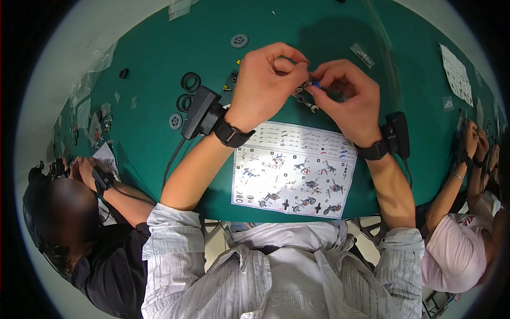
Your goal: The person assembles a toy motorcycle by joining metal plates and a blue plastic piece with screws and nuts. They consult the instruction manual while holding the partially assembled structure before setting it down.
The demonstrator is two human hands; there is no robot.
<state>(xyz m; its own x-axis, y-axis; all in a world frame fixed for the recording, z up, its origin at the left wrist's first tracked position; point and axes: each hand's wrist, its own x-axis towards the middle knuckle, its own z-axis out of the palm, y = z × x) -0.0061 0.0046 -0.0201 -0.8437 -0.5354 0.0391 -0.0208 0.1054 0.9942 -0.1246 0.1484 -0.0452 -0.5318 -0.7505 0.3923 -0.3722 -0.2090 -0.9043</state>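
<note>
Both hands meet above the green table, just beyond a printed instruction sheet (289, 173). My left hand (271, 85) pinches the left side of a small metal and blue assembly (314, 83). On its right side, my right hand (348, 98) holds the same piece between thumb and fingers. The fingers hide much of the assembly. A small wrench (308, 105) shows just below the fingertips. Small yellow and dark parts (228, 87) lie partly behind my left hand.
Black tyres (190, 82) and grey wheels (239, 41) lie to the left on the green table (154, 106). A small plastic bag (362, 56) lies at the upper right. People sit at both sides, with another sheet (456, 74) at the far right.
</note>
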